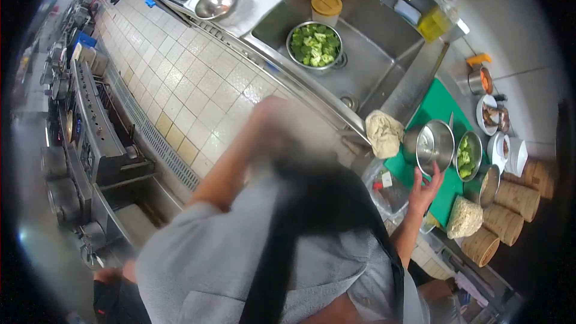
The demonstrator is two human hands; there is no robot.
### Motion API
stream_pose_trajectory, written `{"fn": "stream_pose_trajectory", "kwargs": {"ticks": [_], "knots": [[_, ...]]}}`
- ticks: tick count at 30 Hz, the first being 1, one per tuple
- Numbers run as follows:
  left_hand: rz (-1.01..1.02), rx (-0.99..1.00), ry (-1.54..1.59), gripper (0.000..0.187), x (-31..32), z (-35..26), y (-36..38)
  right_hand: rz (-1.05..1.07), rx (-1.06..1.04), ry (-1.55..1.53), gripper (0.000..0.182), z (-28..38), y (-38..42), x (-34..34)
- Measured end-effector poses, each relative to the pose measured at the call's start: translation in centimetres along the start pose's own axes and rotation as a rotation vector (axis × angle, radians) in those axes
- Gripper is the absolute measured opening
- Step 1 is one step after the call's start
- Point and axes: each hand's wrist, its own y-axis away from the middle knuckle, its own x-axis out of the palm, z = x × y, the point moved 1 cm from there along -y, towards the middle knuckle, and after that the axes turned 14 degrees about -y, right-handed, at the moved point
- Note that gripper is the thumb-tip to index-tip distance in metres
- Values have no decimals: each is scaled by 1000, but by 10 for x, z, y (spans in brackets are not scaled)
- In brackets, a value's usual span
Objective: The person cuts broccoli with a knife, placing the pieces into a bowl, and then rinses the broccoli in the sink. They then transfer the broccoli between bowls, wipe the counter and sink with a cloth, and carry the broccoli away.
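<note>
My right hand [425,188] reaches over a green cutting board [444,105], its fingers at the near rim of a shiny metal bowl [434,144]. The bowl looks tilted, with little visible inside it. Beside it stands a smaller metal bowl of broccoli [467,156]. A crumpled beige cloth [384,134] lies at the board's left edge. My left hand [273,120] is raised close to the camera in front of my chest. Blur hides its fingers, and I cannot make out whether it holds anything.
A steel sink [378,33] contains a bowl of broccoli [315,45] and a lidded tub [326,7]. Bamboo steamers [503,223], small bowls and a bag of pale crumbs [464,217] stand at right. Stoves [99,126] line the left across the tiled floor [180,66].
</note>
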Motion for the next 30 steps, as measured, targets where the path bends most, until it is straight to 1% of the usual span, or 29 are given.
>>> {"fn": "stream_pose_trajectory", "kwargs": {"ticks": [1, 2, 3, 4, 5, 6, 8, 9, 10, 12, 13, 14, 16, 17, 18, 19, 20, 21, 22, 24, 25, 27, 28, 30], "knots": [[-23, 105, 45, 17, -1, 7, -2, -34, -11, -14, 55, 3, -1, 2], [-72, 156, 93, 17, -2, 15, -2, -37, -29, -22, 55, 4, -3, 3], [-107, 202, 128, 17, -6, 20, -3, -56, -11, 49, 56, 4, -4, 4], [-140, 209, 144, 17, -19, 17, -4, -77, 10, 121, 57, 10, -4, 8], [-173, 216, 160, 16, -33, 15, -4, -88, 65, 73, 61, 19, -3, 11], [-128, 127, 230, 17, -46, 19, -6, -93, 56, 72, 61, 24, 0, 17], [-96, 43, 308, 17, -57, 48, -10, -205, -59, 323, 65, 33, 4, 25], [-90, -51, 269, 17, -54, 80, -11, -229, -70, 348, 67, 44, 5, 31], [-81, -147, 230, 17, -60, 99, -13, -234, -79, 347, 67, 57, 4, 41], [-113, -177, 205, 16, -74, 127, -14, -338, -193, 422, 66, 78, 4, 57], [-69, -171, 133, 16, -84, 136, -16, -387, -231, 344, 61, 82, 1, 68], [-23, -165, 59, 16, -91, 143, -19, -391, -231, 345, 61, 89, -2, 79], [-9, -161, 56, 16, -98, 157, -24, -352, -305, 402, 55, 121, -8, 107], [1, -157, 52, 16, -102, 164, -28, -345, -253, 254, 51, 137, -6, 127], [13, -151, 47, 16, -105, 168, -34, -350, -244, 257, 51, 141, -10, 140], [26, -145, 47, 16, -114, 160, -41, -247, -234, 172, 50, 138, -11, 153], [-2, -94, 50, 17, -123, 150, -49, -144, -220, 90, 50, 136, -12, 165], [-29, -46, 56, 18, -127, 144, -57, -102, -165, -75, 50, 135, -15, 181], [-11, -43, 64, 18, -124, 149, -69, -60, -109, -240, 50, 138, -19, 197], [-64, -8, 205, 22, -118, 162, -101, 18, 36, -212, 52, 148, -32, 220], [-52, -15, 212, 22, -119, 159, -118, 21, 47, -202, 52, 155, -42, 232], [-88, 68, 189, 25, -129, 137, -151, 144, -12, -277, 55, 168, -69, 252], [-90, 61, 191, 25, -131, 129, -163, 151, -12, -275, 55, 169, -86, 263], [-154, 100, 153, 26, -135, 118, -187, 272, 21, -325, 56, 168, -121, 287]]}}
